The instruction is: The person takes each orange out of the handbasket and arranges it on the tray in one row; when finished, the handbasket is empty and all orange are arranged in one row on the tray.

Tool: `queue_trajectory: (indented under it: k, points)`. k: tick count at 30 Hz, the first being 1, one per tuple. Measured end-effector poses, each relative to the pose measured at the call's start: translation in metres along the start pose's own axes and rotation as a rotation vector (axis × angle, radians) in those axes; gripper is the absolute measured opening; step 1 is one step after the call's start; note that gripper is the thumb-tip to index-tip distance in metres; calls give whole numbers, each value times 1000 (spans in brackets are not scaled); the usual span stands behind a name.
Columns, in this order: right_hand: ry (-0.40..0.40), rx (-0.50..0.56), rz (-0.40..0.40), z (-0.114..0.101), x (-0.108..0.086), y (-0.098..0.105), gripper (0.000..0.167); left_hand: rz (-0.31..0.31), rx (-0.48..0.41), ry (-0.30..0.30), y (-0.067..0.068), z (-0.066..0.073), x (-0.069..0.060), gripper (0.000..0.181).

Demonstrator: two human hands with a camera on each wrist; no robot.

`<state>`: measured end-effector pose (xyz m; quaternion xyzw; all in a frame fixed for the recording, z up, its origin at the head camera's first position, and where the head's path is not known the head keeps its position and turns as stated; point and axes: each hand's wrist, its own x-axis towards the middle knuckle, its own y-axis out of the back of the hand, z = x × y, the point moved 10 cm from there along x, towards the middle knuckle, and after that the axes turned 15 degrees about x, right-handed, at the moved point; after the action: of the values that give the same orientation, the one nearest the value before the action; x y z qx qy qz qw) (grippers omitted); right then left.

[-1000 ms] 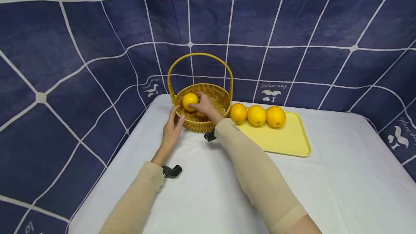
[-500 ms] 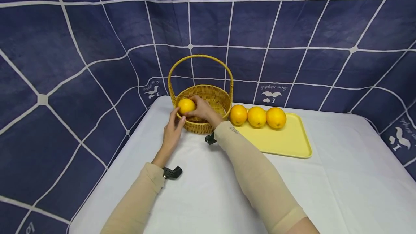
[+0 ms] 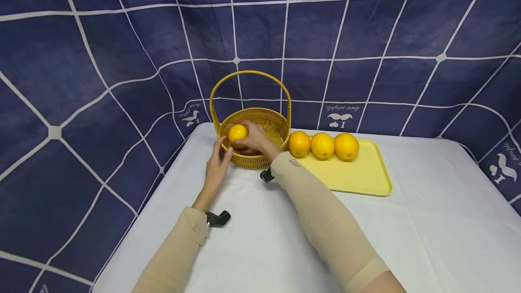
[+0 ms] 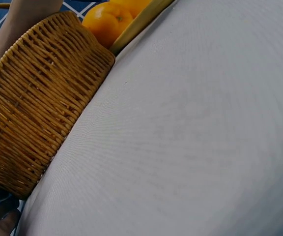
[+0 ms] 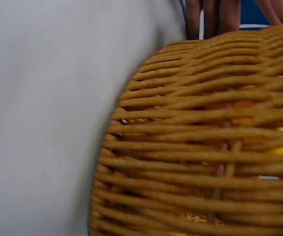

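Observation:
In the head view, a yellow-brown wicker basket (image 3: 253,162) with a tall hoop handle stands at the back left. My right hand (image 3: 255,137) reaches inside it and holds an orange (image 3: 237,133) near the left inner wall, thumb and fingers on the fruit. My left hand (image 3: 216,166) grips the basket at its left front, the thumb by the rim. In the right wrist view, left-hand fingers (image 5: 230,17) lie along the outside of the weave. Patches of orange colour show through that weave; whether more fruit lies under the held orange I cannot tell.
Right of the basket lies a yellow tray (image 3: 358,177). Along its back edge sit three oranges (image 3: 322,145) in a row. A white cloth (image 3: 260,238) covers the table, and a dark blue curtain (image 3: 366,26) with white lines hangs behind and at the left.
The orange in my right hand has gone slightly lower in the basket, first leftward, then a little back right. My left hand has stayed at the basket. The head view has shifted slightly.

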<state>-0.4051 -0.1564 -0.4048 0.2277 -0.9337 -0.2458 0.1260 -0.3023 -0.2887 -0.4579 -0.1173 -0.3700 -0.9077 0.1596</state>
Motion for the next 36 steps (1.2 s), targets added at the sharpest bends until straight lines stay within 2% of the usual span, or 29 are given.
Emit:
queue_trajectory:
  k: [4,11,18,24,30,36]
  points:
    - [-11,-34,50,3,-6,9,76,-9,1,10,-2,-1,-5,58]
    - [36,-12,137,-12,-23,34,76,-2,3,5,3,2,-4,59]
    - [99,62,240,-24,-53,69,69,-1,-7,3,1,1,-4,58]
    - [126,77,264,-30,-85,102,60,9,-9,0,-1,2,-3,56]
    - [91,56,335,-19,-122,148,59,13,-6,-10,-1,4,-1,59]
    - [-38,-1,386,0,-151,199,75,9,-9,-9,1,3,-1,58]
